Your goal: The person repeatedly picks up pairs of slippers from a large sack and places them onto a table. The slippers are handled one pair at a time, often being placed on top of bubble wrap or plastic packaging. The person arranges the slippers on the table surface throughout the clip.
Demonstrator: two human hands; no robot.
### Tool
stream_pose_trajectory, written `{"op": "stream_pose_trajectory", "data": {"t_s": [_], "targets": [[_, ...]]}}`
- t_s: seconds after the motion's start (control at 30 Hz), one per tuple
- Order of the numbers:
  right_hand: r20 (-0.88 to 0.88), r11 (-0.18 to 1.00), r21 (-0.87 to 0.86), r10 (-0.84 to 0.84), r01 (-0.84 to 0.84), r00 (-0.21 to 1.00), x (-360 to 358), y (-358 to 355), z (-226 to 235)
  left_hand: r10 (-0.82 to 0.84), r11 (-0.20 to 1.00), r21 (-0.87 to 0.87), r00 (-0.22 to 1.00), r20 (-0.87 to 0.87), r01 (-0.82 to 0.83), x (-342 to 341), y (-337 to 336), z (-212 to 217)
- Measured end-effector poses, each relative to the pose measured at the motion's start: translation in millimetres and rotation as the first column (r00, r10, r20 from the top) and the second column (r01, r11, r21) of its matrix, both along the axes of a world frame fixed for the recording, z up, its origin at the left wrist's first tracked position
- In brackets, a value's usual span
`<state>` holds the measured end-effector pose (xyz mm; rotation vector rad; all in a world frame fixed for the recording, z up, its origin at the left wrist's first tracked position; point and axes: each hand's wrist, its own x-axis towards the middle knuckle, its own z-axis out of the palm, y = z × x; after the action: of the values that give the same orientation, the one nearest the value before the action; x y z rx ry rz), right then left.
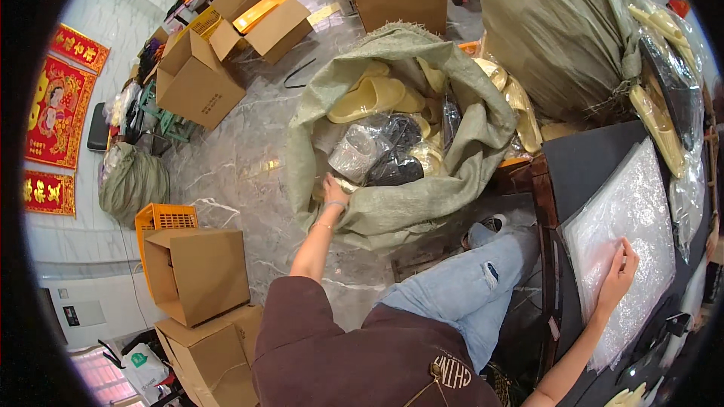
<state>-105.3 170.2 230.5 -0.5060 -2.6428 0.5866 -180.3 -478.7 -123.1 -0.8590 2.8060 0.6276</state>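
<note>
Left hand (335, 190) reaching inside rim of open green sack (392, 211) of bagged slippers (377, 149), finger closure hidden; right hand (620, 270) flat, fingers loosely extended on stack of clear bags (633, 211) atop dark table (588, 158); bare marble floor (241, 158) left.

Green woven sack (422, 203): open, mouth rolled down, slumped on the floor. Inside: pale yellow slippers (369, 98) lying flat near the far rim; bagged dark slippers (377, 152) in clear film at centre. Stack of clear plastic bags (622, 234): flat on the dark table, crinkled, probably many sheets, count unclear
</note>
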Motion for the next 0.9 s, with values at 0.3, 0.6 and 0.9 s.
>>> {"op": "stream_pose_trajectory", "data": {"t_s": [0.3, 0.6, 0.9], "targets": [[-0.016, 1.000, -0.006, 0.003, -0.003, 1.000, 1, 1, -3, -0.285, 0.893, -0.289, 0.930, 0.230, 0.345, 98, 126, 38], [-0.006, 1.000, -0.029, -0.001, 0.001, 1.000, -2, -6, 5, -0.954, 0.142, 0.151, 0.176, -0.243, 0.978, 154, 128, 73], [-0.012, 0.999, -0.044, -0.024, 0.024, 1.000, 0, -9, 8, -0.774, 0.633, -0.165, 0.615, -0.148, 0.757, -122, 103, 131]]}}
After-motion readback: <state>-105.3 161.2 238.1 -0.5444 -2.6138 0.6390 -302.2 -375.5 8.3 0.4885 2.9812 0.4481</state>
